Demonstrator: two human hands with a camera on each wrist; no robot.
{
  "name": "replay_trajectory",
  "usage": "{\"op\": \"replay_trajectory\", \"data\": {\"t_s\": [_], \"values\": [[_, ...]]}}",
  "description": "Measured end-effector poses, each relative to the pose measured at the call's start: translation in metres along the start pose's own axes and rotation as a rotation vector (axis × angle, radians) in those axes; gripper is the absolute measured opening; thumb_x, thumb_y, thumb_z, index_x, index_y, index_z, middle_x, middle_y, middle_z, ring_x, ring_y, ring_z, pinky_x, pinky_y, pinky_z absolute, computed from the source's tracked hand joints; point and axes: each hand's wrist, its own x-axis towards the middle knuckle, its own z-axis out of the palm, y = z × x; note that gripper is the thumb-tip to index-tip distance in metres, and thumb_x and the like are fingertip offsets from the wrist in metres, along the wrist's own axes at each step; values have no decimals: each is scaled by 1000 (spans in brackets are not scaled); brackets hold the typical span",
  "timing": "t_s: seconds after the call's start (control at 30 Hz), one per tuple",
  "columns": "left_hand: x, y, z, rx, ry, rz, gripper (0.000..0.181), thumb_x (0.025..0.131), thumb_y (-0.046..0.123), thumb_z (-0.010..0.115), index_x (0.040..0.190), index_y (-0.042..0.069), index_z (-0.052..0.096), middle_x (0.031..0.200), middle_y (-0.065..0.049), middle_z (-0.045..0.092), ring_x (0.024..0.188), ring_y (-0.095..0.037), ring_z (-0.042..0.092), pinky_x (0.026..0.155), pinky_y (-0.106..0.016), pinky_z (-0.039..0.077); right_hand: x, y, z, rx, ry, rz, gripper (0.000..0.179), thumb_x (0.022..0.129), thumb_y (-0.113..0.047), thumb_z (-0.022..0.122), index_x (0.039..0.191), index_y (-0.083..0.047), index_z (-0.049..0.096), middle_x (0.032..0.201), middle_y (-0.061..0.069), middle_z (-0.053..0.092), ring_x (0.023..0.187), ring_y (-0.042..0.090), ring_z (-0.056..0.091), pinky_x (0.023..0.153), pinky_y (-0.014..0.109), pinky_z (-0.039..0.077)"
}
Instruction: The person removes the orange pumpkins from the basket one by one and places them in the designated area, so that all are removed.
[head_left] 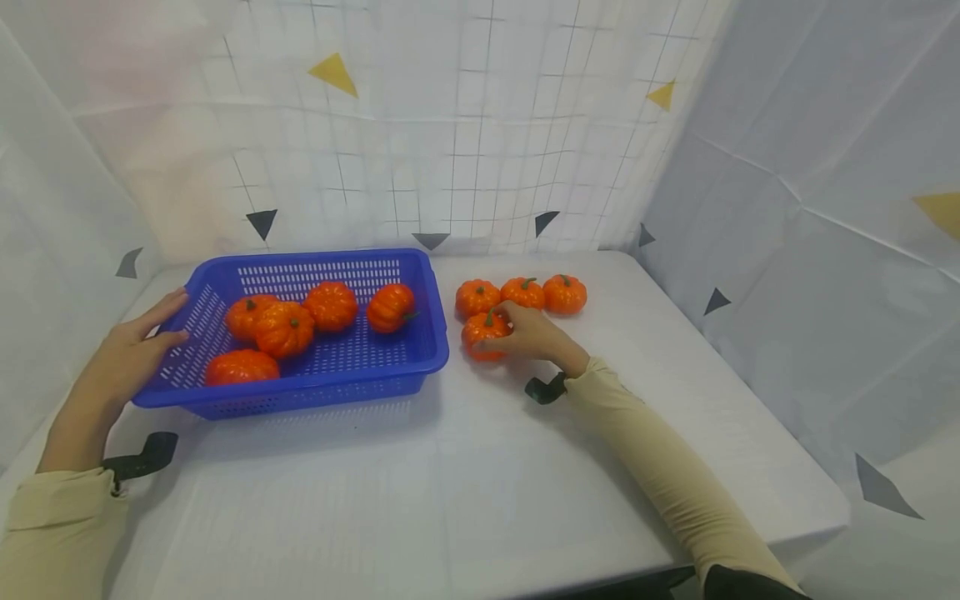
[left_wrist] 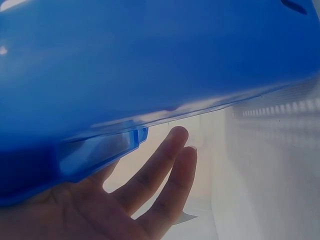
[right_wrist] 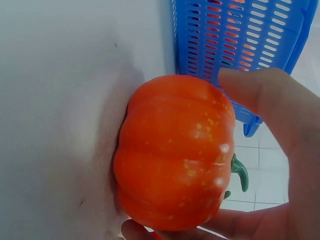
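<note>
My right hand (head_left: 536,333) holds a small orange pumpkin (right_wrist: 175,155) with a green stem, thumb on one side and fingers around the other. That pumpkin is on the white table, right of a blue plastic basket (head_left: 307,382). At the basket's left end, my left hand (head_left: 131,354) grips the rim, thumb over the inner edge. In the left wrist view, two of its fingers (left_wrist: 172,170) stretch out below the blue rim. Several similar pumpkins (head_left: 285,330) lie in the basket, mostly toward its left and middle.
Three more orange pumpkins (head_left: 522,292) sit in a row just behind the right hand. White sheeting (head_left: 420,167) with grid lines and coloured triangles rises behind the table (head_left: 360,517), and plain sheets stand at both sides.
</note>
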Motion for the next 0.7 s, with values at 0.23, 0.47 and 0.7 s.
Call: {"op": "replay_trajectory", "data": {"t_s": [0.23, 0.47, 0.7], "values": [[0, 0, -1, 10, 0, -9, 60, 112, 19, 37, 166, 9, 11, 169, -24, 1, 151, -55, -6, 110, -80, -4, -1, -3, -2, -32, -10, -12, 67, 84, -50, 84, 125, -3, 58, 105, 10, 63, 96, 28, 60, 86, 39, 52], [-2, 0, -1, -7, 2, -21, 60, 113, 20, 36, 166, 11, 11, 169, -23, 0, 151, -54, -7, 111, -79, -5, -4, -18, -19, -63, 8, -42, 62, 83, -46, 86, 112, 0, 56, 93, 11, 57, 81, 27, 54, 70, 35, 45], [1, 1, -1, -6, 1, -33, 60, 113, 21, 36, 166, 12, 11, 169, -23, 0, 151, -56, -6, 111, -80, -3, -9, -33, -34, -68, 66, -85, 57, 88, -35, 83, 121, 3, 57, 97, 16, 59, 86, 29, 56, 75, 39, 48]]}}
